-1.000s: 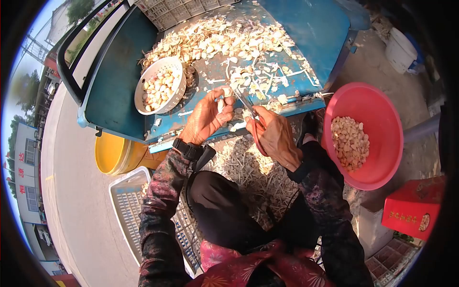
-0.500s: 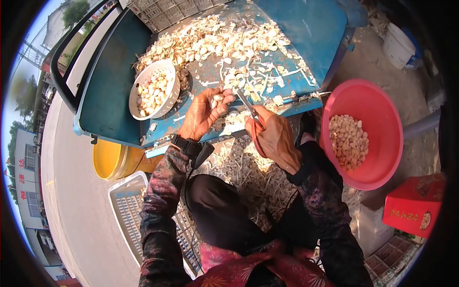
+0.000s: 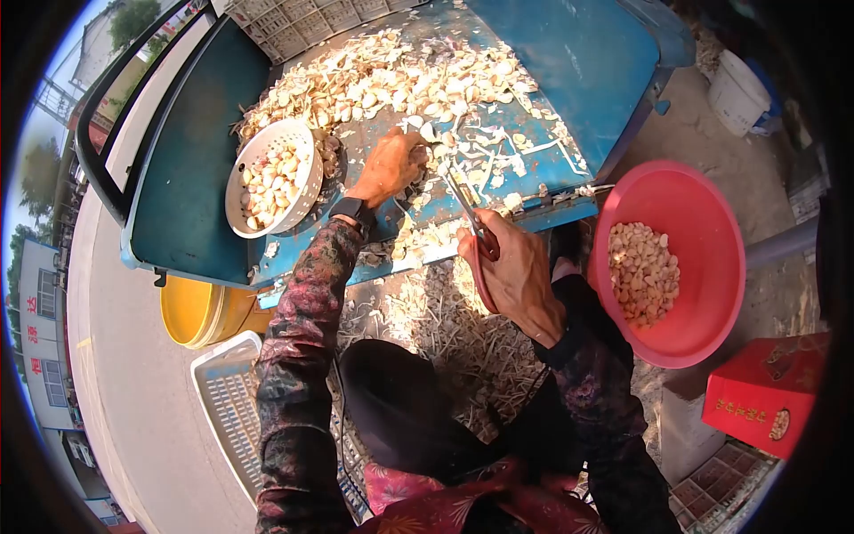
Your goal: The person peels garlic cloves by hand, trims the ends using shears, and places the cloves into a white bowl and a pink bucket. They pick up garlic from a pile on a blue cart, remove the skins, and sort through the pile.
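Garlic cloves, heaped upper centre on the blue tabletop: judged light, firm, papery, best pinched singly by the sides; left hand, fingers curled into the heap, hold unclear; right hand grips red-handled scissors.

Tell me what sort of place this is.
Likely an outdoor roadside work spot: a blue cart bed heaped with garlic, a paved road with buildings alongside, and a red basin on the ground.

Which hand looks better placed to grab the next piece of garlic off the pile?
Left. The left hand lies on the garlic pile, while the right hand sits back at the edge of the blue cart, holding the scissors.
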Action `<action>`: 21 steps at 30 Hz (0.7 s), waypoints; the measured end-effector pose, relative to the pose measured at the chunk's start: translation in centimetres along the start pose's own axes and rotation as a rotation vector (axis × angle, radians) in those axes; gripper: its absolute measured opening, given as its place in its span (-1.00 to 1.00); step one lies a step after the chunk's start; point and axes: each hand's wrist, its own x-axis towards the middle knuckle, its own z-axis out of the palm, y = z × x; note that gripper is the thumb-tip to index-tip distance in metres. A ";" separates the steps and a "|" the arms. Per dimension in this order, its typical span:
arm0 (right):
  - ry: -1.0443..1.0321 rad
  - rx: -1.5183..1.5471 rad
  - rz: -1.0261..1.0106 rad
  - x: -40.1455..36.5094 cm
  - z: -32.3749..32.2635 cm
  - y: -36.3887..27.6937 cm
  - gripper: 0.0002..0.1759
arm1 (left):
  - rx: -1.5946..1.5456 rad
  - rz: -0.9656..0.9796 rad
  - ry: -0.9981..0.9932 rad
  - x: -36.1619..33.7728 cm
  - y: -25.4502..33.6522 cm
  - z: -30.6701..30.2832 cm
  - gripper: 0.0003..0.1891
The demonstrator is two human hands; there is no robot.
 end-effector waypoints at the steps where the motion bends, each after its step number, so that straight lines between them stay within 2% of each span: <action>1: 0.000 0.001 0.000 0.0 0.1 0.1 -0.58 | 0.001 0.000 0.000 -0.1 -0.3 0.1 -0.80; 3: 0.008 -0.063 -0.012 0.0 0.3 0.4 -0.58 | 0.059 0.070 -0.003 -0.4 -1.0 0.5 -0.76; 7: 0.025 -0.095 -0.024 0.0 0.3 0.7 -0.58 | 0.011 0.066 0.000 -1.3 -0.2 0.1 -0.72; 9: -0.010 -0.140 0.047 0.0 -0.1 0.3 -0.60 | -0.487 -0.236 -0.007 -2.7 1.2 -0.9 -0.70; 11: 0.011 -0.191 0.051 0.1 -0.2 -0.1 -0.61 | -0.584 -0.284 -0.029 -4.2 2.9 -1.9 -0.71; 13: 0.024 -0.238 0.054 0.2 0.2 0.0 -0.63 | -0.854 -0.423 -0.113 -5.8 5.0 -3.1 -0.74; 15: 0.112 -0.326 -0.091 0.1 0.8 0.7 -0.66 | -0.850 -0.465 -0.118 -7.1 6.3 -3.4 -0.75; 17: 0.092 -0.362 -0.102 -0.2 0.6 0.5 -0.66 | -0.888 -0.399 -0.154 -8.2 7.1 -3.5 -0.76; 21: 0.075 -0.337 -0.173 -0.4 0.7 0.5 -0.67 | -0.744 -0.360 -0.199 -9.1 7.9 -3.8 -0.73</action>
